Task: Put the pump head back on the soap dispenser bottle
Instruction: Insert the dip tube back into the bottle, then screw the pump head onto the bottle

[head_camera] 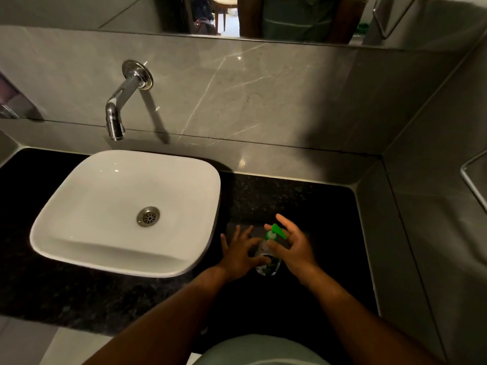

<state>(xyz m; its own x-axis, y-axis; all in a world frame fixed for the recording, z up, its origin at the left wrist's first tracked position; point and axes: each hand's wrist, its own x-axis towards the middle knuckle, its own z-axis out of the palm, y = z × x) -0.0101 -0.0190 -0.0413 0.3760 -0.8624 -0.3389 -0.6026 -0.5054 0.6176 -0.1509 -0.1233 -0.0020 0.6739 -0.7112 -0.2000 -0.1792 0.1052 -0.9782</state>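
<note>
Your two bare forearms reach forward from the bottom of the view, over a pale green garment at the lower edge, toward a soap bottle (267,262) standing on a black speckled countertop (79,293). Your left hand (238,252) rests against the bottle's left side with its fingers spread wide and pointing away from you; the thumb side touches the bottle, but the fingers are not wrapped around it. Your right hand (292,246) is at the bottle's right side, palm turned inward, fingers loosely curled and parted, with the fingertips close around the green pump head (276,231). Whether those fingers press on the pump or only touch it cannot be told. The pump head sits on top of the bottle neck, its green spout angled up and away from you. The bottle itself is clear with dark and light patches on its label and stands upright between your hands.

Left of the bottle, just beside your left hand, sits a white square basin (126,212) with rounded corners and a metal drain at its centre. Beyond the basin, a chrome spout (120,106) juts from a grey marble wall. Beyond the bottle runs the same wall, topped by a mirror strip. Right of the bottle, a grey side wall closes off the countertop.
</note>
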